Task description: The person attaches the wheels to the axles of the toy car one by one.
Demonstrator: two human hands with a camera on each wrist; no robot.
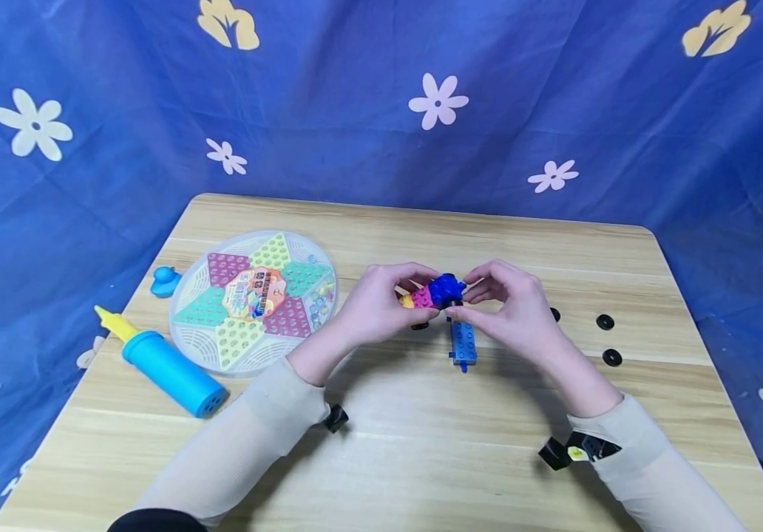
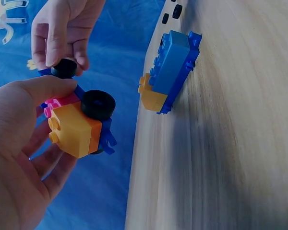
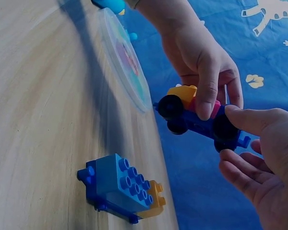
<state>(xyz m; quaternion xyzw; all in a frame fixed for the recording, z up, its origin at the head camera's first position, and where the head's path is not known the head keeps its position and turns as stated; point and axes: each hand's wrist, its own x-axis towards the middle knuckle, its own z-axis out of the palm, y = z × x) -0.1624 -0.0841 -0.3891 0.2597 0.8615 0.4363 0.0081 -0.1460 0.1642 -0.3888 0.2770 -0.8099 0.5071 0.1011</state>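
My left hand (image 1: 384, 303) grips a small building-block toy car (image 3: 194, 125) above the table, thumb on one side and fingers round the other. It has a yellow-orange block (image 2: 77, 129) and a pink block (image 1: 424, 297) on a blue base with a hook at its end. Black wheels (image 3: 170, 107) sit along both sides. At the car's other end, by a dark blue block (image 1: 446, 288), my right hand (image 1: 508, 299) pinches the black wheels (image 3: 225, 125) between thumb and fingertips. Below stands a second blue wagon (image 1: 463, 343) without wheels, bearing light blue and yellow-orange blocks.
Loose black wheels (image 1: 605, 322) lie on the table right of my right hand. On the left are a round Chinese checkers board (image 1: 253, 301) under clear plastic, a blue hand pump (image 1: 171, 373) with yellow nozzle, and a blue toy duck (image 1: 165, 281). A blue curtain (image 1: 355, 111) hangs behind the table.
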